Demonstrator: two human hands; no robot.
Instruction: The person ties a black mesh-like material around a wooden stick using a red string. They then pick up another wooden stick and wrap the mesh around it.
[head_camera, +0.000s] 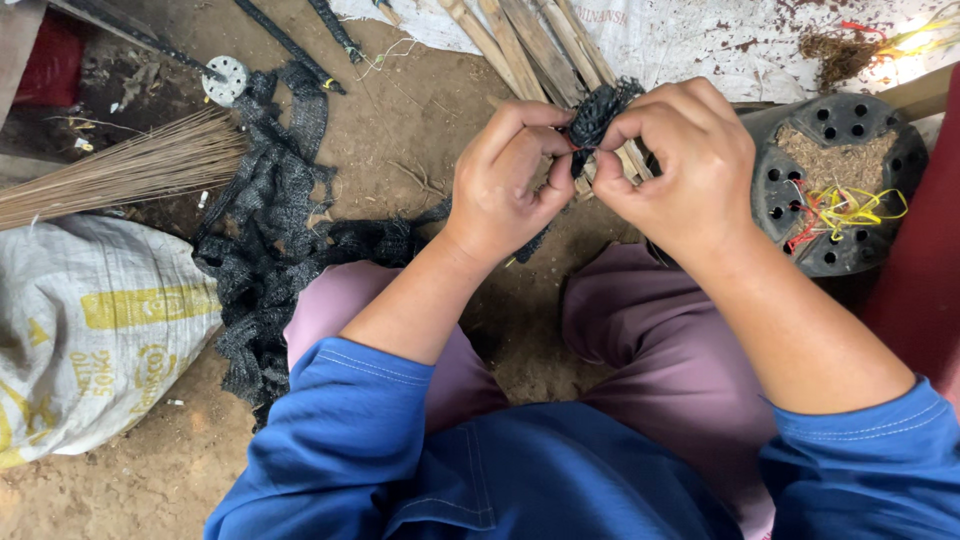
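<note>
both hands meet above the lap, over bare dirt floor (420, 120). the left hand (500, 185) and the right hand (680, 165) pinch the same small wad of black mesh (598, 112), fingers curled narrow and closed on it from either side; thumbs and forefingers nearly touch. a bit of red thread shows between the fingertips, too small to tell more. the wad sits at the end of a bundle of bamboo sticks (530, 45) that runs up and away toward a white sheet (700, 40) at the top edge.

to the left, a long strip of loose mesh (270, 250) trails from under the left wrist across the floor – it lies close beside the left knee, crowding that side. further left rest a broom (120, 165) of thin straws and a white sack (90, 330), touching the mesh strip's outer edge. a small white disc (224, 78) lies near the top of the strip.

on the right, a black pot (835, 180) with holes sits just beside the right hand, with yellow and red strings (845, 208) on it. a red surface (925, 270) closes off the right edge. open floor remains mostly between the knees and above the left hand – little room elsewhere.
</note>
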